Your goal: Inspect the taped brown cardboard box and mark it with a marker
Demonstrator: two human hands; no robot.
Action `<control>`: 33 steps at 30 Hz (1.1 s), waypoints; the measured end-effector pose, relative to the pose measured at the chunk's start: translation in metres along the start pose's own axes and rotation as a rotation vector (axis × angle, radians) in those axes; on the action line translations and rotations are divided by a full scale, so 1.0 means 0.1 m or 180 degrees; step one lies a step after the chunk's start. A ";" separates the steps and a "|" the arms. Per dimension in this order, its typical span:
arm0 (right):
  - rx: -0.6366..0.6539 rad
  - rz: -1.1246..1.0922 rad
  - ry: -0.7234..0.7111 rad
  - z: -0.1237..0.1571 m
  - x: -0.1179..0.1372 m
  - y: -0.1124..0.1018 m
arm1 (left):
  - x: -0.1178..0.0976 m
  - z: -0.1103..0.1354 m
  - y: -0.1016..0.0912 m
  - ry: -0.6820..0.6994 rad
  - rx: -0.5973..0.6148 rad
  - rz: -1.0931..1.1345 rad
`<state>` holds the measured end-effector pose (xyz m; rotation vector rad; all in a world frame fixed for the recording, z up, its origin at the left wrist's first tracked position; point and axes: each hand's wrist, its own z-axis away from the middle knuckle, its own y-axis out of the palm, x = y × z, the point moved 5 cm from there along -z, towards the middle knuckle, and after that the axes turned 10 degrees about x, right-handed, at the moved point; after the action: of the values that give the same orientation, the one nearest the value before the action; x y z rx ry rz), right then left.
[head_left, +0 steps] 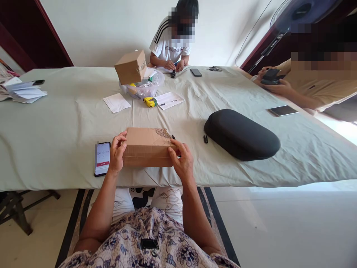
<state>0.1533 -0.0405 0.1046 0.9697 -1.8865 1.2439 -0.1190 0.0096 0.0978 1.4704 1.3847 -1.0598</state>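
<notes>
A flat brown cardboard box [146, 146] lies on the pale green tablecloth [64, 126] near the table's front edge. My left hand [116, 153] grips the box's left end with fingers curled over its top corner. My right hand [182, 160] holds the right end, fingers wrapped onto the front face. A phone [102, 158] with a lit screen lies just left of my left hand. A small black object [205, 139] rests on the cloth to the right of the box.
A black oval hard case [241, 134] sits to the right. Farther back are a second cardboard box [131, 67] on a clear plastic tub [147, 88], a yellow tape measure [150, 102], paper sheets, and phones. One person sits opposite; another at the right holds a phone [271, 76].
</notes>
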 end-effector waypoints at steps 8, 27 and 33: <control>-0.0077 0.0287 0.0083 0.04 -0.15 0.15 | 0.08 0.11 0.05 0.0065 0.0382 -0.0813; -0.0078 0.0626 0.0430 0.08 -0.26 0.35 | 0.02 0.26 0.41 -0.0134 -0.0020 -0.2365; -0.0117 -0.0110 0.0593 0.11 -0.38 0.27 | 0.05 0.31 0.34 -0.0307 -0.0029 -0.2829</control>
<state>0.1480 -0.0353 0.0577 0.8337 -1.7350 1.2307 -0.0861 -0.0199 0.0851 0.7449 2.0203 -1.6152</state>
